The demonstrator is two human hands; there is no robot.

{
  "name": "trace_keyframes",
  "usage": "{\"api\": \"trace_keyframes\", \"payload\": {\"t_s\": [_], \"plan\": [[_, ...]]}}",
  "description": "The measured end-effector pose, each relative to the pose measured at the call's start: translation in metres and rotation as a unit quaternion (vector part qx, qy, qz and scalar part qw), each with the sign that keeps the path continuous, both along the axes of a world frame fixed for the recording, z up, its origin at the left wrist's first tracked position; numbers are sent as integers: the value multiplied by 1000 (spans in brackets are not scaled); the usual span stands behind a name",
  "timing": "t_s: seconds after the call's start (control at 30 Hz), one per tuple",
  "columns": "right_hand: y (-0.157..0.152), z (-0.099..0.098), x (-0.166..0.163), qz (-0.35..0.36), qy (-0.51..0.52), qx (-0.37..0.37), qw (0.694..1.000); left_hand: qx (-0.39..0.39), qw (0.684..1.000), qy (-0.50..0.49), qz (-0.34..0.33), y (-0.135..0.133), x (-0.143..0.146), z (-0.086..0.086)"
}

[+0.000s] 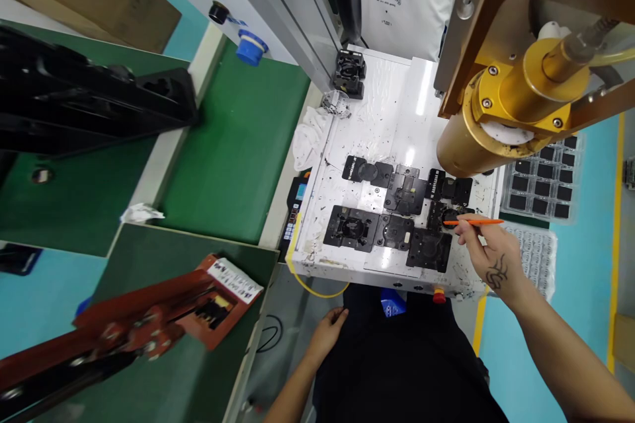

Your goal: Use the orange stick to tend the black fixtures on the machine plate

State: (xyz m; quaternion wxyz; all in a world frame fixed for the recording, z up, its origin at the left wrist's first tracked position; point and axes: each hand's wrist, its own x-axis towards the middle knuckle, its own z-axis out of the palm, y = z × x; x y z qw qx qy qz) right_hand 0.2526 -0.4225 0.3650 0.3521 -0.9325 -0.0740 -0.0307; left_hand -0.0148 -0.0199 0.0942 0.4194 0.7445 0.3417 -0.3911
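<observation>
My right hand (489, 256) pinches a thin orange stick (471, 222) and holds its tip at a black fixture (443, 215) on the right side of the white work plate (397, 112). Several more black fixtures lie across the plate, among them one at the front left (350, 227) and one in the middle (405, 190). My left hand (328, 332) hangs low by my dark trousers, below the plate's front edge, fingers loosely curled and holding nothing that I can see.
A gold cylinder of a press (510, 102) hangs over the plate's right side. Trays of small black parts (543, 178) sit to the right. A white cloth (308, 139) lies at the plate's left edge. A green bench (233, 145), black frame (89, 106) and red tool (149, 317) stand left.
</observation>
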Motion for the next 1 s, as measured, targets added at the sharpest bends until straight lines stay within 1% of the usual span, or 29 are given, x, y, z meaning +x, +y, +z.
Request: {"api": "trace_keyframes", "payload": {"t_s": [0.07,0.13,0.23,0.3,0.43,0.5,0.63,0.7,0.8,0.87,0.93,1.0], "plan": [[2,0,2,-17,11,24,1000,-2,1000,0,1,0,0,0],[4,-1,4,-19,16,38,999,-4,1000,0,2,-1,-1,-1],[4,-3,8,-11,4,33,999,-1,1000,1,5,0,-1,-2],[3,-3,8,-14,-26,18,999,3,1000,4,5,1,-2,-2],[-2,1,4,-71,-110,-6,991,3,1000,7,-3,2,-2,-2],[-3,3,3,-89,-105,1,990,1,1000,6,-9,1,-1,-1],[1,1,2,-67,-35,47,996,3,1000,4,-20,-1,1,2],[4,-2,2,-55,-16,63,996,5,1000,3,-24,-1,2,3],[7,-8,2,-44,-8,61,997,8,1000,5,-29,-1,3,5],[6,-11,3,-36,-14,38,999,11,999,8,-31,-1,3,5],[3,-11,5,-34,-46,15,998,13,999,8,-32,-1,3,5],[-1,-8,8,-49,-87,6,995,15,999,7,-32,0,3,4]]}}
